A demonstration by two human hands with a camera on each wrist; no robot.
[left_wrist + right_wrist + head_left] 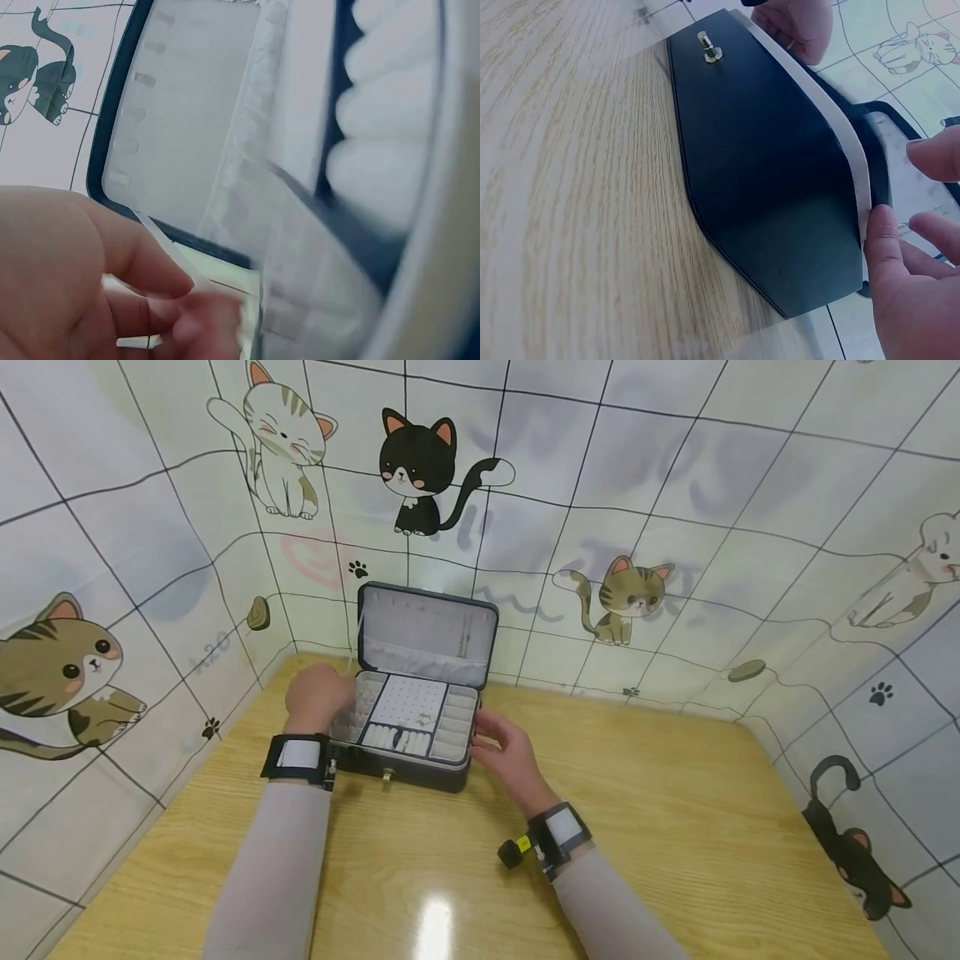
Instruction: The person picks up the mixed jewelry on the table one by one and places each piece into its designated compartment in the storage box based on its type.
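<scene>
A dark jewelry box (420, 772) stands on the table with its lid (427, 635) raised. Its light tray (408, 697) has small compartments on both sides, a dotted panel in the middle and ring rolls below; something small and shiny lies on the panel. At the box's left rear, my left hand (318, 693) has curled fingers and pinches a thin white ribbon (161, 232) that runs down from the lid; its fingertips are blurred. My right hand (513, 756) rests its fingers (883, 232) against the box's right rim, the thumb held apart.
The wooden table (637, 793) extends to the right and in front of the box. A cat-print sheet (525, 527) rises behind the table and at its sides. A brass clasp (387, 774) sits on the box's front. Thin necklaces (465, 635) hang inside the lid.
</scene>
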